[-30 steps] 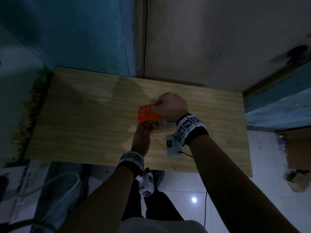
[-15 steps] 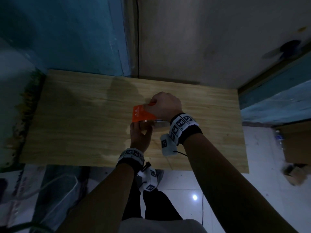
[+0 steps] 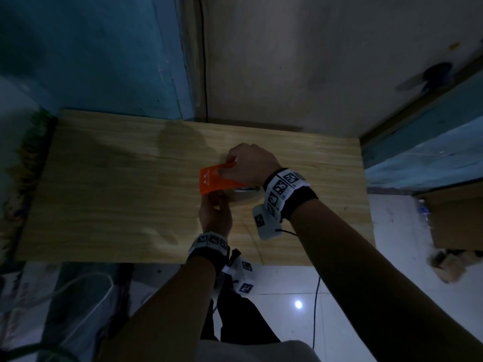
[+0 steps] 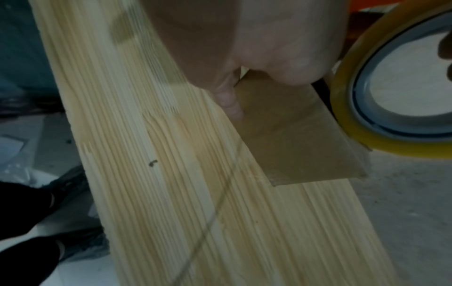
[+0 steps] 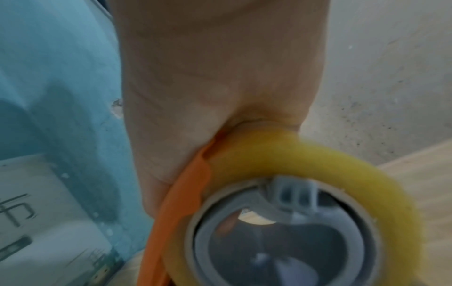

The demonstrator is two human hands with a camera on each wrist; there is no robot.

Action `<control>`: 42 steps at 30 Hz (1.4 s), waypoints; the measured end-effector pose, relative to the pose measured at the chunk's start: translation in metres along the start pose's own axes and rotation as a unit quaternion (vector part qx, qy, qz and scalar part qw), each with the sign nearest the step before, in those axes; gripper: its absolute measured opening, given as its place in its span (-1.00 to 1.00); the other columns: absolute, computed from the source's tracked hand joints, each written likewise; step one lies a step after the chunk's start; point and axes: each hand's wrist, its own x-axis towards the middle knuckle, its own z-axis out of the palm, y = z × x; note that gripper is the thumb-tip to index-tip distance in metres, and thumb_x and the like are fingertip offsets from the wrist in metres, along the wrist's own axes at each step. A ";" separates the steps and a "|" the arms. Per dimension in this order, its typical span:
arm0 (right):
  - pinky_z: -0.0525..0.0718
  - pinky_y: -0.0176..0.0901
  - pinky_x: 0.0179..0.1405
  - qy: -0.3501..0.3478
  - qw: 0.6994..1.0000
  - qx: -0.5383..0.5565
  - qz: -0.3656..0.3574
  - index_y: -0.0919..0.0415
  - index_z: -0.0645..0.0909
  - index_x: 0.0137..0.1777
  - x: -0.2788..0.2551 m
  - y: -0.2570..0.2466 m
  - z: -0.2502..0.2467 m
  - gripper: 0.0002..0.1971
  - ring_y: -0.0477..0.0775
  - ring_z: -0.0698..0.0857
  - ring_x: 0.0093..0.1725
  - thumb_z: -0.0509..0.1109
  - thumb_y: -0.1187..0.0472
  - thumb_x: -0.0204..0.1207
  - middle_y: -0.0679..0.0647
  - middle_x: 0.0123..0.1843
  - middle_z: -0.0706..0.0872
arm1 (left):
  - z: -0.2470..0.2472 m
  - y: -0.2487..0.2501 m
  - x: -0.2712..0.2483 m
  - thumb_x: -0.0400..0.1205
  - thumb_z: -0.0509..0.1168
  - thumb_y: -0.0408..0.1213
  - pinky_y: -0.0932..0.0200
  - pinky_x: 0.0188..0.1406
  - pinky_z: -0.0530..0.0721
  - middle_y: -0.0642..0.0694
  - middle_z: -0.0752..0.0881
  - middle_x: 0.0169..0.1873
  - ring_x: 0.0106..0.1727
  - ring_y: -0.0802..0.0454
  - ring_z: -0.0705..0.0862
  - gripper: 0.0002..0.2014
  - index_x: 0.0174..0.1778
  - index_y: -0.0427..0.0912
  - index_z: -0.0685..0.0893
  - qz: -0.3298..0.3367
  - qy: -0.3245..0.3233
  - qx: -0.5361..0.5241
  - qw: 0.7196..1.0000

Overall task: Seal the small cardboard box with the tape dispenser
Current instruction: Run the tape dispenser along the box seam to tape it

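My right hand (image 3: 251,165) grips the handle of an orange tape dispenser (image 3: 217,180) at the middle of the wooden table (image 3: 117,192). Its yellowish tape roll (image 3: 245,198) on a grey hub sits under my right wrist. In the right wrist view my right hand (image 5: 220,77) wraps the orange frame (image 5: 176,212) above the tape roll (image 5: 342,160). My left hand (image 3: 215,212) lies just below the dispenser. The left wrist view shows my left hand (image 4: 269,38) on the small brown cardboard box (image 4: 293,139), one finger down its side, the tape roll (image 4: 341,100) at its far edge. From the head the box is hidden.
A blue wall (image 3: 91,61) and a grey wall (image 3: 313,61) stand behind the table. Brown cardboard boxes (image 3: 457,218) lie on the white tiled floor (image 3: 339,283) at the right. A thin dark cable (image 3: 317,296) hangs below the table's front edge. Pale sheeting lies on the floor at lower left.
The head view has drifted a little. Both hands stay together over the box, with the dispenser shifted slightly left along it.
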 end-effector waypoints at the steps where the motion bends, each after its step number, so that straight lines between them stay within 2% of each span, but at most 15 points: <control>1: 0.57 -0.09 -0.10 0.001 1.000 -0.002 -0.001 0.00 0.71 0.16 0.000 0.000 0.000 -0.47 0.13 0.67 0.07 0.33 -0.39 0.44 0.03 0.09 0.69 | 0.001 0.001 -0.001 0.74 0.15 -0.27 0.14 -0.05 0.47 -0.29 0.72 0.14 0.17 -0.27 0.68 -0.69 0.39 -0.20 0.52 -0.005 0.007 0.000 1.000; 4: 0.56 -0.07 -0.08 0.007 1.000 -0.001 0.003 0.00 0.70 0.17 -0.003 0.003 0.001 -0.45 0.13 0.62 0.06 0.32 -0.41 0.43 0.05 0.10 0.66 | 0.002 0.003 -0.002 0.74 0.15 -0.29 0.18 -0.06 0.45 -0.28 0.74 0.10 0.13 -0.25 0.69 -0.72 0.34 -0.22 0.56 -0.019 0.023 0.003 1.000; 8: 0.53 -0.10 -0.14 0.020 1.000 0.009 0.010 -0.03 0.70 0.08 -0.007 0.010 0.003 -0.51 0.13 0.65 0.00 0.34 -0.39 0.41 0.04 0.02 0.66 | 0.004 0.005 -0.001 0.73 0.15 -0.27 0.17 -0.11 0.46 -0.30 0.75 0.05 0.09 -0.27 0.71 -0.73 0.28 -0.27 0.60 -0.027 0.026 0.016 0.999; 12: 0.56 -0.09 -0.07 0.032 0.999 0.023 0.017 -0.06 0.70 0.08 -0.013 0.019 0.004 -0.53 0.13 0.65 0.05 0.34 -0.40 0.41 0.04 0.08 0.67 | 0.005 0.004 0.000 0.72 0.14 -0.24 0.13 -0.07 0.51 -0.27 0.76 0.09 0.12 -0.27 0.70 -0.66 0.41 -0.16 0.57 -0.008 0.030 0.034 0.999; 16: 0.54 -0.10 -0.09 0.043 0.998 0.025 0.024 -0.08 0.71 0.01 -0.018 0.026 0.001 -0.57 0.12 0.65 0.03 0.32 -0.39 0.45 0.01 -0.02 0.63 | 0.005 0.004 -0.001 0.72 0.14 -0.25 0.11 -0.03 0.55 -0.24 0.76 0.10 0.12 -0.26 0.71 -0.60 0.51 -0.05 0.48 0.010 0.025 0.042 0.999; 20: 0.62 -0.02 0.00 0.042 0.999 0.030 0.019 -0.08 0.70 0.02 -0.019 0.025 0.000 -0.58 0.16 0.65 0.11 0.33 -0.38 0.45 0.08 0.12 0.68 | 0.002 0.011 -0.002 0.73 0.13 -0.23 0.12 -0.03 0.54 -0.27 0.76 0.11 0.12 -0.30 0.71 -0.57 0.55 0.02 0.45 0.000 0.022 0.044 0.999; 22: 0.69 0.00 0.00 0.049 0.998 0.035 0.027 -0.08 0.70 -0.01 -0.021 0.027 0.000 -0.59 0.16 0.69 0.05 0.34 -0.38 0.45 0.08 0.06 0.72 | 0.000 0.015 -0.002 0.73 0.13 -0.20 0.08 0.00 0.59 -0.26 0.76 0.14 0.15 -0.30 0.71 -0.57 0.56 0.03 0.44 -0.003 0.017 0.052 0.999; 24: 0.73 0.00 -0.03 0.051 0.997 0.052 0.036 -0.09 0.68 -0.06 -0.023 0.030 0.001 -0.61 0.14 0.71 -0.04 0.35 -0.39 0.45 0.07 -0.03 0.73 | -0.002 0.018 -0.004 0.73 0.14 -0.22 0.03 0.13 0.62 -0.23 0.74 0.21 0.22 -0.26 0.69 -0.55 0.58 0.04 0.41 0.001 0.012 0.050 0.999; 28: 0.71 -0.05 -0.11 0.057 0.995 0.070 0.032 -0.04 0.72 -0.05 -0.019 0.028 0.000 -0.62 0.12 0.71 -0.10 0.37 -0.33 0.47 0.04 -0.11 0.71 | -0.007 0.014 0.001 0.72 0.12 -0.24 0.01 0.19 0.60 -0.22 0.69 0.30 0.27 -0.23 0.65 -0.53 0.60 0.01 0.39 0.016 -0.034 0.016 0.999; 30: 0.70 -0.07 -0.12 0.065 0.995 0.076 0.026 0.00 0.74 -0.06 -0.017 0.027 0.003 -0.62 0.12 0.71 -0.10 0.38 -0.30 0.47 0.06 -0.10 0.73 | -0.009 0.010 0.007 0.71 0.09 -0.16 -0.06 0.33 0.59 -0.17 0.63 0.37 0.34 -0.19 0.60 -0.54 0.57 0.05 0.43 -0.011 -0.070 -0.055 0.996; 32: 0.72 -0.06 -0.15 0.070 0.993 0.088 0.020 0.04 0.75 -0.08 -0.017 0.028 0.005 -0.62 0.11 0.72 -0.13 0.40 -0.27 0.47 0.08 -0.09 0.75 | -0.011 0.012 0.012 0.70 0.07 -0.03 -0.18 0.40 0.55 -0.07 0.61 0.35 0.39 -0.14 0.55 -0.59 0.47 0.11 0.52 -0.077 -0.076 -0.135 0.985; 34: 0.70 -0.09 -0.23 0.071 0.992 0.105 0.016 0.05 0.74 -0.11 -0.017 0.030 0.005 -0.64 0.08 0.73 -0.20 0.41 -0.25 0.49 0.08 -0.11 0.76 | -0.015 0.022 0.015 0.76 0.00 0.00 -0.14 0.34 0.57 -0.03 0.61 0.23 0.29 -0.11 0.55 -0.61 0.44 0.06 0.55 -0.125 -0.069 -0.180 0.973; 37: 0.53 -0.18 -0.26 0.073 0.991 0.114 0.009 -0.01 0.70 -0.15 -0.016 0.033 0.004 -0.68 0.05 0.70 -0.14 0.42 -0.25 0.49 0.05 -0.10 0.73 | -0.015 0.027 0.023 0.78 -0.08 0.04 -0.19 0.29 0.58 -0.07 0.56 0.20 0.19 -0.10 0.51 -0.56 0.46 -0.03 0.49 -0.153 -0.077 -0.200 0.965; 40: 0.54 -0.19 -0.23 0.075 0.990 0.121 0.001 0.03 0.73 -0.14 -0.015 0.035 0.004 -0.67 0.05 0.69 -0.11 0.42 -0.23 0.50 0.03 -0.11 0.72 | -0.016 0.025 0.027 0.76 -0.04 0.07 -0.26 0.19 0.66 -0.12 0.55 0.26 0.21 -0.17 0.55 -0.59 0.39 -0.03 0.49 -0.154 -0.087 -0.181 0.967; 42: 0.53 -0.20 -0.25 0.078 0.989 0.124 -0.007 0.04 0.73 -0.15 -0.015 0.037 0.005 -0.68 0.05 0.69 -0.12 0.42 -0.21 0.51 0.01 -0.12 0.69 | -0.016 0.023 0.031 0.76 0.04 0.02 -0.22 0.11 0.71 -0.15 0.58 0.29 0.24 -0.19 0.58 -0.68 0.27 -0.08 0.50 -0.147 -0.097 -0.164 0.971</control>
